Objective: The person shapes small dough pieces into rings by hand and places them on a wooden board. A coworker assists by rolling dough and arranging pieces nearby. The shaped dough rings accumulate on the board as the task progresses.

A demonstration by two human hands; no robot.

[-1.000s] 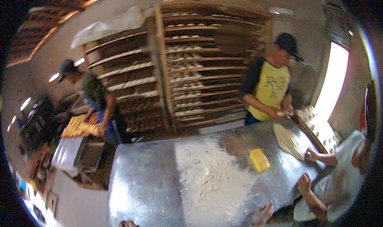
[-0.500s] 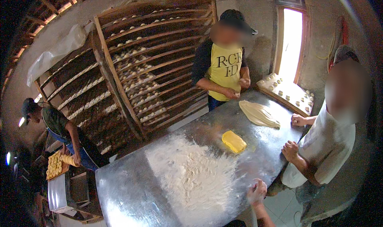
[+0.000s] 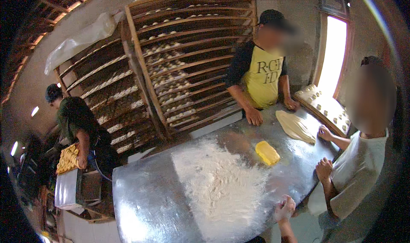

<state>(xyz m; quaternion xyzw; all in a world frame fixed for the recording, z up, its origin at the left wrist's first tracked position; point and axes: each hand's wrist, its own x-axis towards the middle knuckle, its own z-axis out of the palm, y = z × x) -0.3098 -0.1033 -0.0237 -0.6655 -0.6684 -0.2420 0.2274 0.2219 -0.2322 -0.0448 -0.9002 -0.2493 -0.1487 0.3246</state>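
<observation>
My right hand [image 3: 285,209] is raised at the near right edge of the metal table [image 3: 149,200], its forearm coming up from the lower edge. Its fingers are curled in; whatever they may hold is hidden. Pale flour seems to dust the skin. Left of it, a wide patch of white flour [image 3: 222,191] covers the tabletop. Beyond the hand lies a yellow block of butter or margarine [image 3: 267,153], apart from the flour. Farther back rests a long, smooth piece of pale dough [image 3: 294,127]. My left hand is out of view.
A person in a yellow shirt [image 3: 265,78] leans on the table's far side; another in a white shirt [image 3: 363,170] stands at the right. Behind is a wooden rack [image 3: 149,78] of dough pieces. A board [image 3: 322,106] holds dough balls. At left, a person [image 3: 81,119] handles a tray of golden buns [image 3: 67,158].
My view has shifted left, so the scene sits farther right. The person in yellow has lowered both hands to the table. The person at left has moved the buns. My right hand stays curled.
</observation>
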